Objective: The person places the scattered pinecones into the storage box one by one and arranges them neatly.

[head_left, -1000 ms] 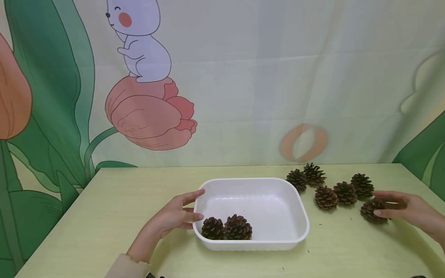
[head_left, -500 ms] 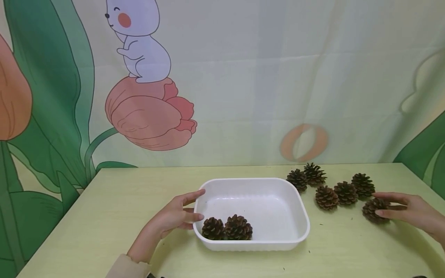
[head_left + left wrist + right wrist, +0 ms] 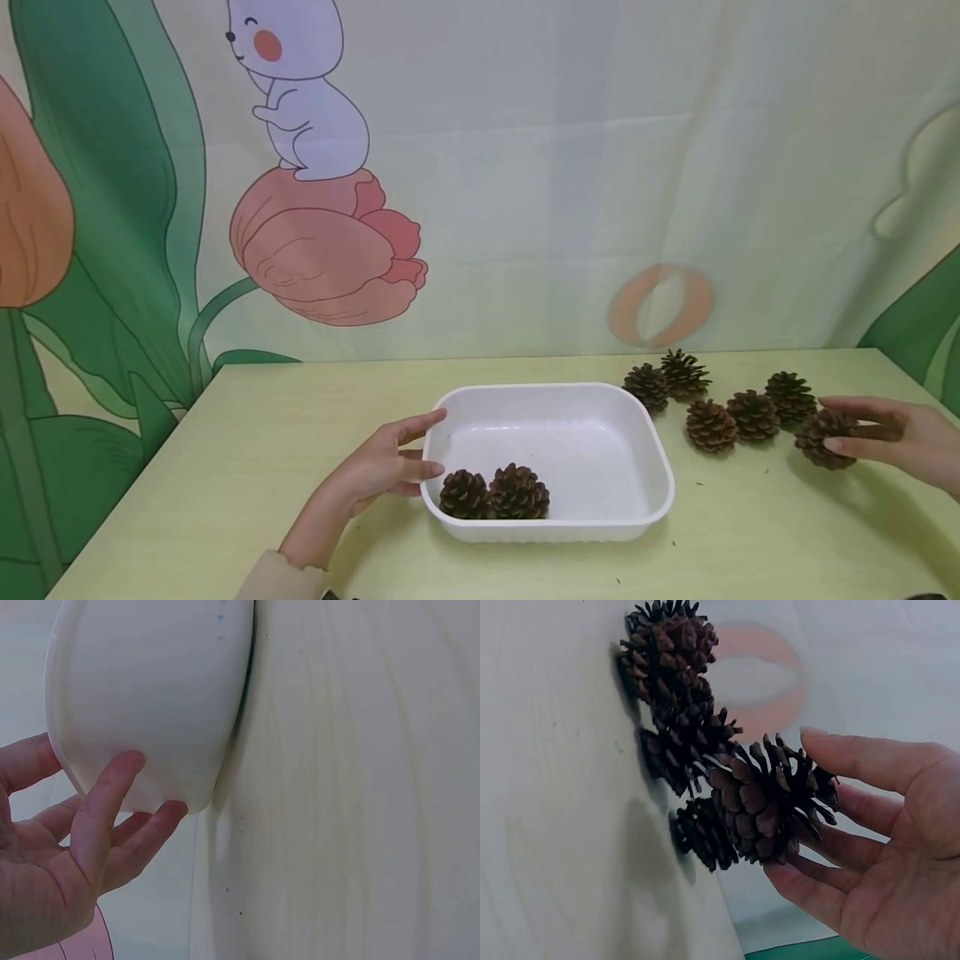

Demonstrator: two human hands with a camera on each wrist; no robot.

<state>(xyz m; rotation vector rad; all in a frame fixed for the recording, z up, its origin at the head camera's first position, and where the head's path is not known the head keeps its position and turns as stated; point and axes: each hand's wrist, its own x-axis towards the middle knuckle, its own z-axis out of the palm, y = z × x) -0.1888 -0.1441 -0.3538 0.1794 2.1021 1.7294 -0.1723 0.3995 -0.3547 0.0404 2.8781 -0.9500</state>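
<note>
At the right of the head view, my right hand (image 3: 903, 433) holds a brown pine cone (image 3: 823, 439) between thumb and fingers. The right wrist view shows this pine cone (image 3: 754, 802) off the tabletop, its scales spread. My left hand (image 3: 390, 461) grips the left side of a white plastic basin (image 3: 555, 527), with digits over the rim and others against the outer wall. From the left wrist, fingertips of the left hand (image 3: 82, 844) press the basin's outside (image 3: 157, 697). Two pine cones (image 3: 465, 495) sit side by side in the basin's near left corner.
Several more pine cones (image 3: 712, 427) lie on the pale yellow table (image 3: 322, 417) between the basin and the right hand. Small dark crumbs dot the surface. A printed cloth (image 3: 510, 183) hangs behind the table's back edge.
My right hand has raised its pine cone slightly from the table. The left hand keeps its grip on the basin. The whole head view has shifted a little.
</note>
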